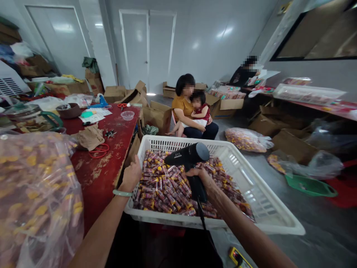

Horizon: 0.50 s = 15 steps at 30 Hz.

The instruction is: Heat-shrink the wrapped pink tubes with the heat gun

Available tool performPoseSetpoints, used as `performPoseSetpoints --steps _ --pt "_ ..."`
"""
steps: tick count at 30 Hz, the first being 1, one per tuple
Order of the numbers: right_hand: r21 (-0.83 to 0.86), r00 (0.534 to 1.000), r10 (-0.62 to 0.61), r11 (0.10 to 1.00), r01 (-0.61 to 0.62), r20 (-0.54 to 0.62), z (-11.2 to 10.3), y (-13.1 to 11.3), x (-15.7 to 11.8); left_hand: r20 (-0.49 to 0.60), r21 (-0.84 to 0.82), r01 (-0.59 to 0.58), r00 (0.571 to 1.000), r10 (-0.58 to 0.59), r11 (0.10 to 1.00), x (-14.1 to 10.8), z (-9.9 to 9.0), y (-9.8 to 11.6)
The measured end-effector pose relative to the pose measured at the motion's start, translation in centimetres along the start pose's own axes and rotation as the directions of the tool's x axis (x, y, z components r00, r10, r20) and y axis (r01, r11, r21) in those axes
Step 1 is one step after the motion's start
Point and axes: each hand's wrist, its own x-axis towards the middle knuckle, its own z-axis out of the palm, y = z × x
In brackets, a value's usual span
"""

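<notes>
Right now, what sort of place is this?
Probably a small packing workshop: there's a white plastic slatted basket holding many small purplish tubes with yellow ends, a big clear plastic bag with more yellow-ended pieces, and open brown cardboard boxes.

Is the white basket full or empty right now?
Partly full: small wrapped tubes heap over its left and middle, while the right part of the basket shows bare white plastic.

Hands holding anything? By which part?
Right hand: black hair dryer, by its handle. Left hand: at the white basket's left rim; can't tell if gripping.
</notes>
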Motion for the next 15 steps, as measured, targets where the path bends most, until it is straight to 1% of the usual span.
performPoseSetpoints --steps 2,4,7,8,10,11,13,15 --pt "-0.025 0.999 -0.034 0.999 0.034 0.007 1.1 -0.3 0.6 -0.004 -0.008 0.013 1.0 -0.013 1.0 -0.1 -0.2 0.1" --pt "-0.062 0.999 -0.027 0.998 0.029 0.045 1.8 -0.1 0.1 0.001 -0.032 0.036 0.999 -0.036 0.999 -0.1 -0.5 0.2" --pt "-0.089 0.983 0.06 0.995 -0.045 0.175 2.1 1.4 -2.5 0.01 -0.059 0.079 0.997 -0.078 0.995 -0.2 -1.0 0.3" --pt "-0.083 0.977 0.087 0.994 -0.072 0.193 1.9 2.0 -3.6 0.012 -0.062 0.087 0.996 -0.086 0.994 -0.2 -1.1 0.3" --pt "-0.068 0.981 0.11 0.993 -0.1 0.162 0.7 2.7 -5.7 0.018 -0.067 0.094 0.995 -0.093 0.993 -0.4 -1.3 0.4" --pt "-0.063 0.987 0.105 0.993 -0.099 0.118 -0.3 2.9 -6.5 0.016 -0.07 0.093 0.996 -0.093 0.993 -0.4 -1.3 0.4" --pt "-0.082 0.998 0.068 0.994 -0.068 0.002 -2.8 2.7 -7.9 0.013 -0.076 0.099 0.995 -0.098 0.992 -0.5 -1.3 0.5" --pt "-0.116 0.993 0.03 0.992 -0.044 -0.117 -5.9 2.1 -8.9 0.011 -0.084 0.107 0.994 -0.107 0.991 -0.5 -1.2 0.5"
